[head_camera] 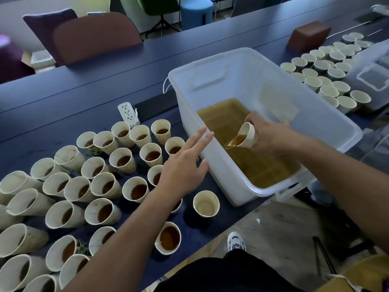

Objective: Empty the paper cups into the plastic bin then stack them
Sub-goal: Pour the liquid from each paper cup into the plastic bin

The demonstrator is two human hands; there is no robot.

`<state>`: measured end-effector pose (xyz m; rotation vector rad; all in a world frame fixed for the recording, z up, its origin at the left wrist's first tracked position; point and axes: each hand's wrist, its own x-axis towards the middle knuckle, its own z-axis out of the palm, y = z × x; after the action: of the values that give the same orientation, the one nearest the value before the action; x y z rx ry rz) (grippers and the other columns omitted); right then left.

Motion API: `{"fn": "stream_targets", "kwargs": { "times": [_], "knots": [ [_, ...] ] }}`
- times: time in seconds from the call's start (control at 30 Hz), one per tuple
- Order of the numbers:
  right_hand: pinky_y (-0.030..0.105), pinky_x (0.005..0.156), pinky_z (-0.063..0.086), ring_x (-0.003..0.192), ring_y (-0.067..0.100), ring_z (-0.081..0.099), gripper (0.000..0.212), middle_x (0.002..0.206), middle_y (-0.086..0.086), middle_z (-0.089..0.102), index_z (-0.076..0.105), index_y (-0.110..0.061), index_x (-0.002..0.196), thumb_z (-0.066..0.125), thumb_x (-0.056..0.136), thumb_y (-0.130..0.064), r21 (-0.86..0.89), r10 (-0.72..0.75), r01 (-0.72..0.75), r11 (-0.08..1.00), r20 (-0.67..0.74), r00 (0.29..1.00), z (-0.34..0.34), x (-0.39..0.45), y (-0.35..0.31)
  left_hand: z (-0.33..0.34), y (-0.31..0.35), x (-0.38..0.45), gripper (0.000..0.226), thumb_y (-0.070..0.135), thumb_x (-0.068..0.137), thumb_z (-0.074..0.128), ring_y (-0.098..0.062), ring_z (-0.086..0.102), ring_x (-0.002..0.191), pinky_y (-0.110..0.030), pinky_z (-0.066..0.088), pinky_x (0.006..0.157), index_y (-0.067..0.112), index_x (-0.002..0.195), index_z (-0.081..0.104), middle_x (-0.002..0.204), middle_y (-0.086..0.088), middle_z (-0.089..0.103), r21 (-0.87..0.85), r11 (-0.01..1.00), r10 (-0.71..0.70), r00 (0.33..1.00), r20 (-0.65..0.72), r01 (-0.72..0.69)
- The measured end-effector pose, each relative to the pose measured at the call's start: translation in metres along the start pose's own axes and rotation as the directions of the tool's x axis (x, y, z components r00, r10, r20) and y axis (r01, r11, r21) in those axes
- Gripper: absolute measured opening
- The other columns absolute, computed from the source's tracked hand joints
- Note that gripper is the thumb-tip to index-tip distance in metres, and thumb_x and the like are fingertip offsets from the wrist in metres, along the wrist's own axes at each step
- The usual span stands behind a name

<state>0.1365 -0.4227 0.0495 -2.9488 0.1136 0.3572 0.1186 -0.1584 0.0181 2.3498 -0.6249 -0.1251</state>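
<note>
Paper cups of brown liquid [101, 186], dozens unpoured, crowd the surface under the flat, empty left hand [185, 165]. Right hand [267, 135] grips a tipped cream paper cup [247, 134], pouring into the translucent white plastic bin [221, 165]; one emptied cup [206, 204] sits below the left hand, no stack begun.

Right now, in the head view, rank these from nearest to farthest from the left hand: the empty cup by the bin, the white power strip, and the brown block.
From the left hand:
1. Empty cup, just below it at the table's near edge.
2. White power strip, up and left, behind the full cups.
3. Brown block, far right, beyond the bin.
</note>
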Motion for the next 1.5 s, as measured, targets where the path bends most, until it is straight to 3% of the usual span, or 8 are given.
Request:
{"fn": "stream_targets", "kwargs": {
  "times": [0.3, 0.67, 0.83, 1.03, 1.13, 1.2, 1.33, 1.5],
  "knots": [
    [0.048, 0.100, 0.026, 0.093, 0.020, 0.045, 0.062, 0.111, -0.003, 0.053, 0.031, -0.032, 0.129, 0.073, 0.085, -0.034, -0.179, -0.094, 0.081, 0.981, -0.068, 0.993, -0.015, -0.001, -0.008, 0.000, -0.001, 0.000, 0.072, 0.021, 0.095, 0.058, -0.001, 0.064, 0.093, -0.033, 0.059, 0.072, 0.052, 0.153, 0.030, 0.160, 0.037, 0.014, -0.002, 1.000, -0.004, 1.000, 0.009, 0.004],
    [0.051, 0.098, 0.029, 0.106, 0.029, 0.062, 0.061, 0.124, 0.002, 0.061, 0.037, -0.032, 0.135, 0.071, 0.085, -0.040, -0.382, -0.217, 0.108, 0.918, -0.253, 0.943, -0.032, -0.003, -0.018, 0.000, 0.001, 0.000, 0.072, 0.020, 0.096, 0.057, -0.001, 0.064, 0.093, -0.029, 0.058, 0.074, 0.051, 0.154, 0.027, 0.162, 0.035, 0.012, 0.006, 1.000, -0.011, 1.000, 0.018, 0.010],
    [0.050, 0.098, 0.029, 0.104, 0.024, 0.060, 0.056, 0.119, 0.001, 0.062, 0.043, -0.031, 0.132, 0.071, 0.084, -0.042, -0.387, -0.143, 0.082, 0.918, -0.132, 0.981, -0.025, -0.005, -0.017, 0.000, 0.002, -0.001, 0.073, 0.020, 0.095, 0.056, -0.001, 0.063, 0.094, -0.032, 0.057, 0.078, 0.052, 0.154, 0.027, 0.160, 0.038, 0.010, 0.007, 1.000, -0.021, 1.000, 0.022, 0.021],
    [0.049, 0.098, 0.033, 0.108, 0.032, 0.059, 0.056, 0.114, 0.003, 0.064, 0.040, -0.031, 0.132, 0.068, 0.085, -0.040, 0.066, 0.050, -0.032, 0.997, -0.288, 0.956, -0.025, -0.020, -0.029, -0.004, -0.006, -0.010, 0.071, 0.013, 0.091, 0.061, 0.005, 0.051, 0.093, -0.038, 0.057, 0.083, 0.037, 0.152, 0.035, 0.161, 0.021, 0.022, -0.070, 0.997, 0.027, 0.998, -0.058, -0.031],
    [0.041, 0.088, 0.050, 0.094, 0.015, 0.062, 0.051, 0.096, -0.010, 0.060, 0.044, -0.032, 0.123, 0.074, 0.082, -0.038, 0.498, 0.153, 0.075, 0.864, -0.402, 0.903, -0.029, -0.041, -0.047, -0.019, -0.023, -0.017, 0.054, 0.013, 0.089, 0.060, -0.004, 0.055, 0.082, -0.044, 0.056, 0.081, 0.033, 0.139, 0.052, 0.134, 0.012, 0.051, -0.108, 0.993, -0.072, 0.975, -0.209, 0.050],
    [0.017, 0.069, 0.050, 0.083, -0.005, 0.058, 0.047, 0.091, -0.018, 0.057, 0.046, -0.030, 0.117, 0.077, 0.082, -0.035, 0.646, 0.167, 0.153, 0.748, -0.406, 0.899, -0.033, -0.059, -0.067, -0.033, -0.037, -0.020, 0.039, 0.019, 0.089, 0.057, -0.012, 0.058, 0.093, -0.044, 0.053, 0.087, 0.031, 0.126, 0.060, 0.119, 0.010, 0.060, -0.064, 0.988, -0.152, 0.965, -0.214, 0.142],
    [0.017, 0.067, 0.053, 0.084, -0.002, 0.062, 0.044, 0.096, -0.010, 0.065, 0.053, -0.031, 0.111, 0.081, 0.077, -0.033, 0.829, 0.045, 0.271, 0.488, -0.335, 0.941, -0.032, -0.087, -0.110, -0.051, -0.056, -0.030, 0.018, 0.016, 0.092, 0.061, -0.001, 0.058, 0.085, -0.024, 0.044, 0.072, 0.032, 0.100, 0.063, 0.095, 0.019, 0.059, -0.004, 0.960, -0.277, 0.946, -0.169, 0.280],
    [0.014, 0.070, 0.051, 0.093, -0.002, 0.058, 0.047, 0.103, -0.017, 0.062, 0.052, -0.031, 0.118, 0.080, 0.081, -0.030, 0.840, -0.095, 0.252, 0.481, -0.235, 0.967, 0.006, -0.092, -0.142, -0.049, -0.071, -0.042, 0.008, 0.027, 0.090, 0.061, -0.019, 0.063, 0.090, -0.040, 0.052, 0.083, 0.035, 0.089, 0.062, 0.087, 0.012, 0.066, 0.087, 0.867, -0.490, 0.871, -0.032, 0.491]
  ]
}}
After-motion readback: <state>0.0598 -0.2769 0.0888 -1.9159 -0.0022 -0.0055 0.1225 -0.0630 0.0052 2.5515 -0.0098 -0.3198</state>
